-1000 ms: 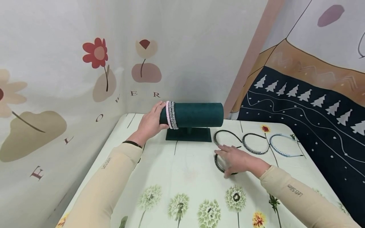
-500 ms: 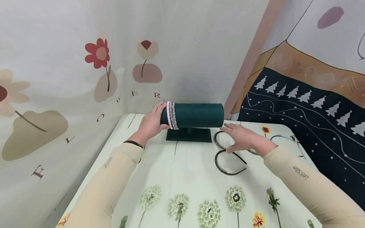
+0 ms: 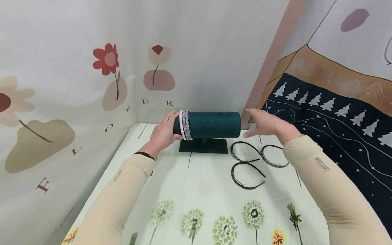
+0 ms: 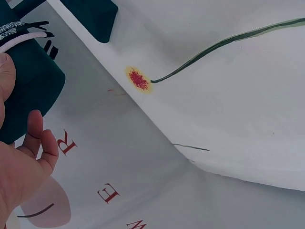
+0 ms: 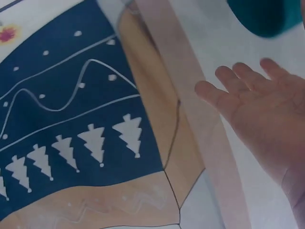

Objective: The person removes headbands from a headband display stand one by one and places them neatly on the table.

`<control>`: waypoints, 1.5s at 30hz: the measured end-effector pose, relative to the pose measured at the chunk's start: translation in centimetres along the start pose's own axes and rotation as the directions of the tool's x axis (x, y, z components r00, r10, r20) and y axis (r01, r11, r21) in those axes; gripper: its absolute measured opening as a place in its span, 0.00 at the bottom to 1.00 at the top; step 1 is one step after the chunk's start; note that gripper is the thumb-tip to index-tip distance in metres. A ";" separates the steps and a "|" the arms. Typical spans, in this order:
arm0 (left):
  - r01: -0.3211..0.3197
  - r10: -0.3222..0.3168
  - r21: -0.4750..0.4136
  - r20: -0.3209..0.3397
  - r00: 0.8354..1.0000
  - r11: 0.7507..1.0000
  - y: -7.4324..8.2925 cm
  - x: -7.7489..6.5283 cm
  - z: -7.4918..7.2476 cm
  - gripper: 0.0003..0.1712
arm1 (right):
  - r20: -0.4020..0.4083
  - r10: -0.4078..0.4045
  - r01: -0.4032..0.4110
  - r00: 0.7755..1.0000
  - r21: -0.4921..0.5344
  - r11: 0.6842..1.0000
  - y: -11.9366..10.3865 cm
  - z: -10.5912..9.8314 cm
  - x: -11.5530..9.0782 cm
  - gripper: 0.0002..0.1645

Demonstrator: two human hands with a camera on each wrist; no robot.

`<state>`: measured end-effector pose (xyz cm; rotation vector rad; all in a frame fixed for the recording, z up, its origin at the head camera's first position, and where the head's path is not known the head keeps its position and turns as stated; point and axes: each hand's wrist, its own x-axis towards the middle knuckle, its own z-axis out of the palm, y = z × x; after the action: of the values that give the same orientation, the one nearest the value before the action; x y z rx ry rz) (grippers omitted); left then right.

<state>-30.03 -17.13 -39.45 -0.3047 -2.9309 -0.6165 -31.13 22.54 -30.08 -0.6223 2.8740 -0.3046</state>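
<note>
Plainly "Let'sSlim" sleeve (image 3: 333, 185) behind right hand (image 3: 269, 125)

Dark green roll (image 3: 214, 125), pink headband (image 3: 181, 124), speckled grey headband (image 3: 187, 125), pale flower-printed tablecloth (image 3: 199, 180)

A pale grey fabric backdrop (image 3: 208, 68) printed with red and beige flowers stands behind the white, flower-printed desk (image 3: 202, 183) — navy, tree-patterned cloth (image 3: 352, 139) at right.
</note>
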 end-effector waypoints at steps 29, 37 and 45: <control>0.048 -0.048 -0.015 0.004 0.999 0.999 0.1 0.0 0.3 0.62 | -0.126 -0.033 0.052 0.991 0.151 0.987 -10.0 1.9 9.3 0.71; 0.056 -0.055 -0.020 0.015 0.998 0.998 0.3 0.1 0.7 0.62 | -0.126 -0.004 0.019 0.992 0.111 0.994 -11.7 3.1 10.1 0.69; 0.062 -0.062 -0.007 0.006 0.998 0.998 0.2 0.0 0.3 0.62 | -0.129 -0.016 0.031 0.991 0.118 0.993 -12.0 3.1 11.0 0.68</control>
<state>-30.01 -16.78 -39.66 -0.2169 -2.9542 -0.6349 -35.59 6.66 -31.67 -0.6374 2.9432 -0.5352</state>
